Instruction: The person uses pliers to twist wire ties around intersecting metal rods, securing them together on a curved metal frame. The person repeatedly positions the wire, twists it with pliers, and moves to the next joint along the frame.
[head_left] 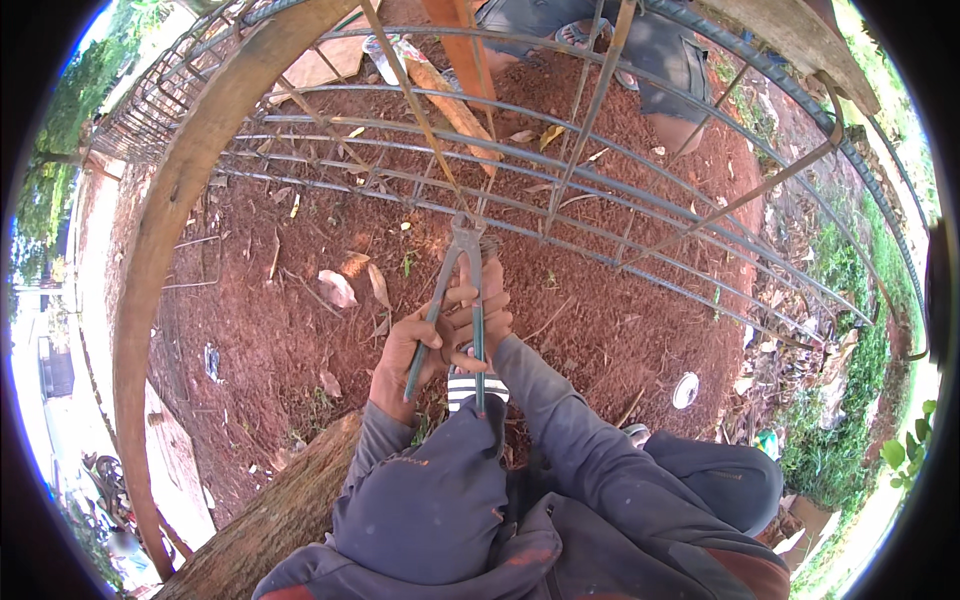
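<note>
Steel pincers point(441, 292) with green handle ends stand upright in front of me, their handles spread apart. The jaws meet a crossing of thin rusty bars at the lowest long rod of a rebar cage point(560, 195). My left hand point(405, 348) wraps the left handle, its fingers reaching toward the other one. From the right, my right hand point(490, 322) closes around the right handle; the handles and the overlapping fingers partly hide its grip. A striped sandal strap point(466, 388) shows just under the handle ends. Whether a wire sits in the jaws is too small to tell.
A curved-looking wooden beam point(150, 270) rises at left, and a log point(275, 505) lies lower left. Another person's leg point(672, 75) is beyond the cage, near an orange-brown post point(462, 50). Red soil holds dry leaves point(337, 289) and a white round lid point(685, 390).
</note>
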